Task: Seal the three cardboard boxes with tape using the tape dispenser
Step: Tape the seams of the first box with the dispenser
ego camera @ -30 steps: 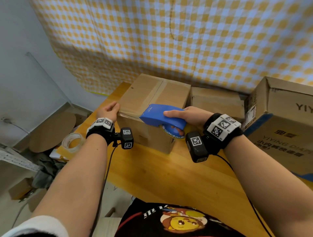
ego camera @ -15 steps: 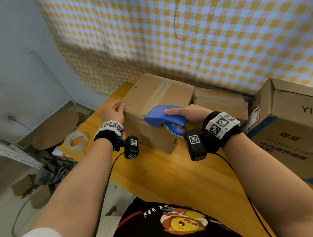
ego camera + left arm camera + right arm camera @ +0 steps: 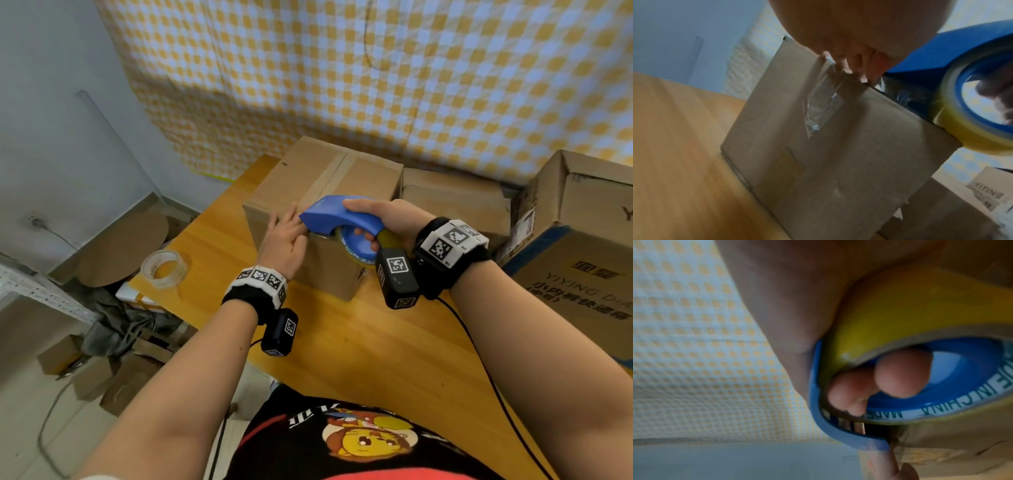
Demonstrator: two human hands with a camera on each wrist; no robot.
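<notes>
A closed cardboard box [image 3: 284, 185] with a tape strip along its top seam stands on the wooden table [image 3: 376, 342]. My right hand [image 3: 371, 222] grips the blue tape dispenser [image 3: 342, 214] at the box's near top edge, with fingers [image 3: 902, 373] inside the yellowish roll [image 3: 900, 311]. My left hand [image 3: 291, 229] lies flat against the box front just left of the dispenser nose. Its fingertips [image 3: 849, 65] press the clear tape [image 3: 822, 100] that hangs down the front face. A second box [image 3: 452, 202] sits behind on the right, and a large printed box [image 3: 575, 260] at the far right.
A loose roll of clear tape [image 3: 165, 268] lies near the table's left edge. A yellow-checked cloth [image 3: 376, 78] hangs behind the boxes. Cardboard pieces and clutter [image 3: 113, 329] lie on the floor to the left, below the table edge.
My left hand has slid right from the box's left top corner to the front face beside the dispenser nose. The right hand still holds the dispenser at the near edge.
</notes>
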